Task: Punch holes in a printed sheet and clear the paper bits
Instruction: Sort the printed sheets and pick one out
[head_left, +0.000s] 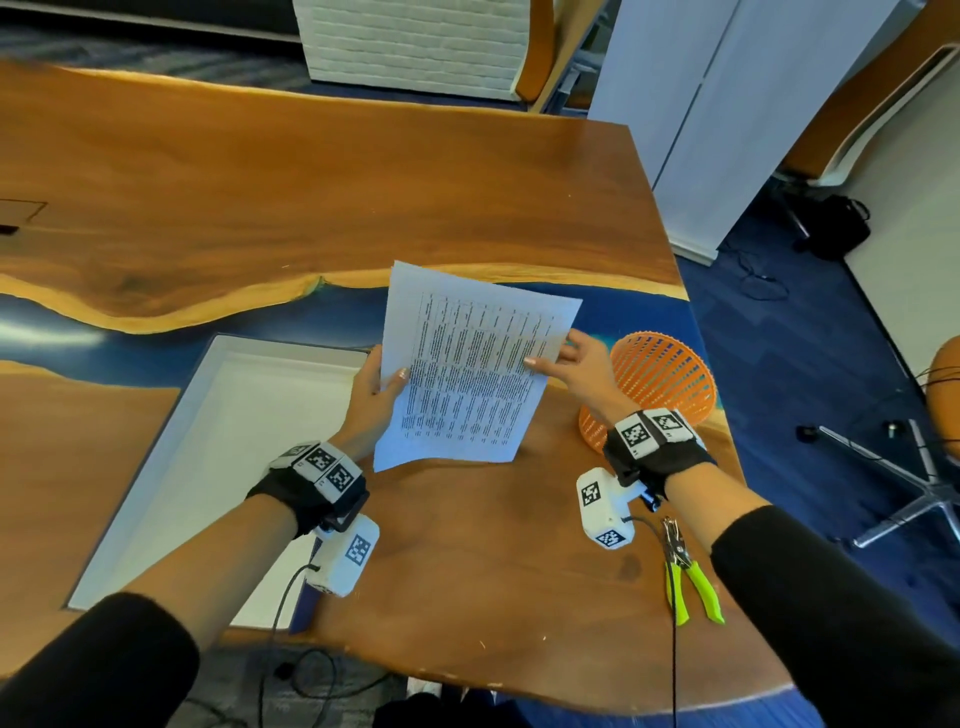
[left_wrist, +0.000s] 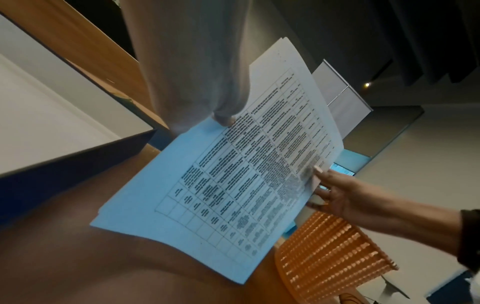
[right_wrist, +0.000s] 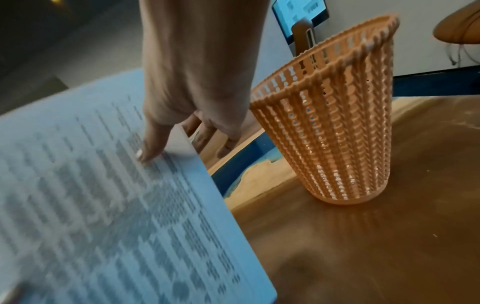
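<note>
The wide wooden table with a blue resin strip (head_left: 311, 171) is running out of frame at the left. Above it, the white printed sheet of table text (head_left: 467, 369) is hanging, its print blurring in the right wrist view; it is possibly several sheets. The left hand (head_left: 371, 400) is pinching its left edge, the right hand (head_left: 582, 371) its right edge, thumbs on top. The shallow white tray (head_left: 208, 431), orange slatted plastic basket (head_left: 670, 384) and green-handled metal hole punch (head_left: 688, 577) are lying nearby.

printed sheet (head_left: 467, 374): white, table of text, tilted above table | hole punch (head_left: 688, 574): green-handled, lying flat near edge
</note>
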